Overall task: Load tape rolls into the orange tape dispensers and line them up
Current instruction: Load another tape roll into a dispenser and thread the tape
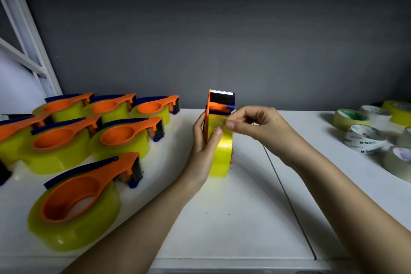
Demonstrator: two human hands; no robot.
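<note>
My left hand [203,147] grips an orange plastic tape dispenser with a serrated metal cutter [219,104], held upright at the centre of the white table [233,218], my thumb lying across the glossy yellow-green tape roll [221,155] loaded in it. My right hand [253,125] comes in from three o'clock, its thumb and forefinger pinching the clear loose end of tape [224,121] just below the dispenser's blue roller bar. Toward nine o'clock, loaded orange dispensers with yellow rolls [124,138] lie flat on their sides in rows; the nearest and largest-looking one [75,202] sits at about eight o'clock. At two to three o'clock, spare rolls of clear tape with white printed cores [364,138] lie clustered, well apart from my hands. A dark grey wall [222,29] fills twelve o'clock.
</note>
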